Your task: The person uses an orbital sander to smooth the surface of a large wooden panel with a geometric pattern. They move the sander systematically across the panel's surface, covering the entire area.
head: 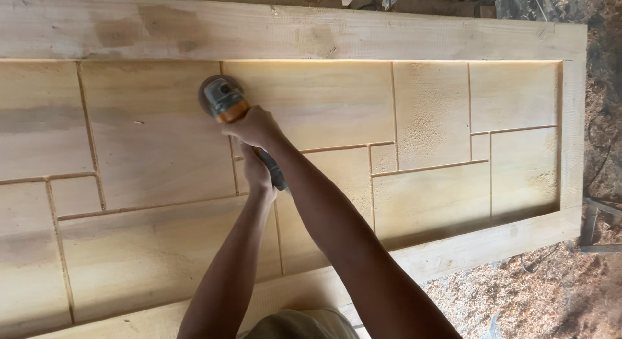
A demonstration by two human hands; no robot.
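A large pale wooden door panel (pixel 414 118) lies flat, its face cut by grooves into rectangular sections. A hand-held grinder (pixel 221 99) with a round disc and orange-grey body rests on the panel near its upper middle. My right hand (pixel 254 126) grips the grinder's body just behind the disc. My left hand (pixel 258 174) holds the dark rear handle (pixel 277 178) lower down. Both forearms reach in from the bottom of the view.
The panel's raised frame (pixel 291 31) runs along the top, right and bottom edges. Sawdust and wood shavings (pixel 551 287) cover the ground at the right. Wood scraps (pixel 440 3) lie beyond the top edge. A cord (pixel 602 164) trails at the right.
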